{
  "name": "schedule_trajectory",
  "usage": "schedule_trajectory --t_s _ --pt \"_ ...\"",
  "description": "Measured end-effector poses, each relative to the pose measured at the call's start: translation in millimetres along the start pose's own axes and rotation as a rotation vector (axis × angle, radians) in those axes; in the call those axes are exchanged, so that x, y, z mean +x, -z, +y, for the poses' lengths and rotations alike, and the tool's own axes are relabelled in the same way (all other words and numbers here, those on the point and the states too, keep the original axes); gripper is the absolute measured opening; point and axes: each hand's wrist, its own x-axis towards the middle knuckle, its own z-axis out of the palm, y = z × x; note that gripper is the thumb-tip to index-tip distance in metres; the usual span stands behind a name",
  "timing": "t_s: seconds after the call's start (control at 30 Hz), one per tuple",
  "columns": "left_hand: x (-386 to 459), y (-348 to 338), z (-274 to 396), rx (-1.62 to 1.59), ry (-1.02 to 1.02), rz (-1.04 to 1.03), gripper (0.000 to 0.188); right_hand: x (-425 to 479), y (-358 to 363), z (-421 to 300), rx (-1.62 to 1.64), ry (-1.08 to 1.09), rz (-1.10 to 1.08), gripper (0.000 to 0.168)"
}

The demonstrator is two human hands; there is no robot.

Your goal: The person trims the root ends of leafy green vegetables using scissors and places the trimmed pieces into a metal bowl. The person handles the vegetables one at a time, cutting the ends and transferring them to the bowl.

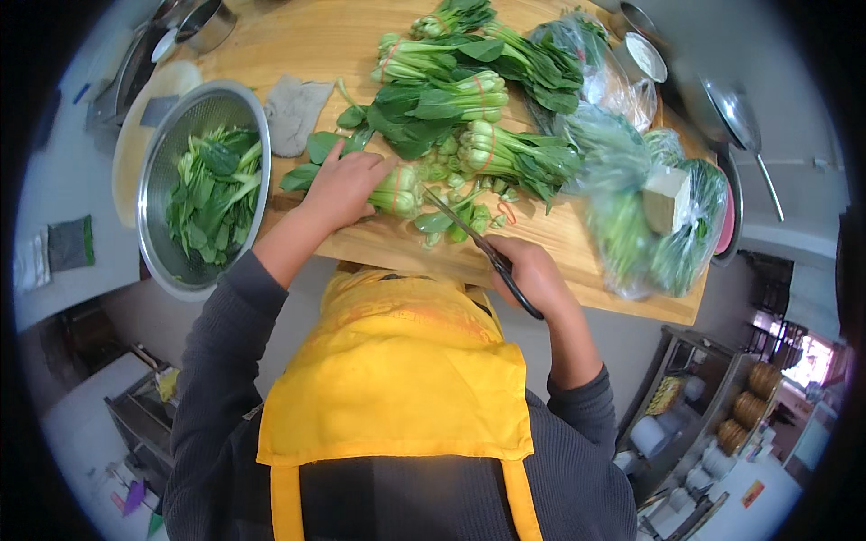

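My left hand (353,182) grips a bundle of green bok choy (400,192) lying near the front edge of the wooden table, its pale stem ends facing right and leaves to the left. My right hand (531,270) holds scissors with black handles (504,267); their blades (454,215) point up and left, tips beside the stem ends. Whether the tips touch the stems I cannot tell. Cut-off stem bases (438,166) and loose leaves (436,222) lie around the blades. A red rubber band (507,214) is on the wood to the right of them.
Several banded bok choy bundles (473,96) lie behind my hands. A perforated metal colander (264,135) with loose greens stands at the left, beside a grey cloth (295,111). Plastic bags of vegetables (619,230) and a pale block (666,199) crowd the right side of the wooden table (304,40).
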Motion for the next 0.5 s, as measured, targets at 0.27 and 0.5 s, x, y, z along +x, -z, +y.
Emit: schedule_trajectory --t_s 0.27,0.5 --pt "-5.6 -21.0 -11.3 -0.145 0.011 0.072 0.089 37.5 1.7 -0.8 -0.277 0.070 -0.110 0.022" --pt "-6.4 -31.9 -23.9 -0.247 -0.073 0.150 0.097 63.0 20.8 -23.9 -0.621 0.176 -0.145 0.026"
